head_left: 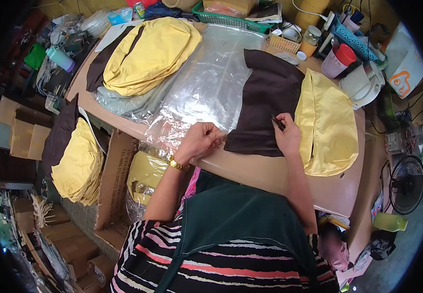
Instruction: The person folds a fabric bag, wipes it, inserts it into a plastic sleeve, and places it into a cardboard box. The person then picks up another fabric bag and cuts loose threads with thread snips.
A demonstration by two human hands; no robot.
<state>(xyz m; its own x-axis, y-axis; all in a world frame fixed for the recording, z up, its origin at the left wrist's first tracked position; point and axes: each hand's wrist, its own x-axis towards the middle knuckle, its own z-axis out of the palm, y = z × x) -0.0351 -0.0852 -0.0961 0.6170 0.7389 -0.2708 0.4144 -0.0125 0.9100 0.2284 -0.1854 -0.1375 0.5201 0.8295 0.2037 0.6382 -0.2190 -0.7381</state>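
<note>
My left hand [202, 140] is closed, its fingertips pinched together at the near edge of a clear plastic sheet or bag [211, 73]. What those fingers hold, if anything, is too small to make out. My right hand [288, 136] grips a small dark slim tool [278, 123] over a dark brown cloth piece [270, 93]. The brown cloth lies flat and joins or overlaps a yellow cloth piece [329, 127] with a long seam on its right. Farther left on the table rests a pile of yellow cloth pieces [155, 53] with brown parts.
Another yellow-and-brown stack [77, 161] stands left of the table [333, 193]. An open cardboard box [114, 185] holding plastic-wrapped yellow cloth sits below the table's left edge. A green basket [231, 20], jars, cups and a white kettle [362, 85] line the back. A black fan [406, 184] is at right.
</note>
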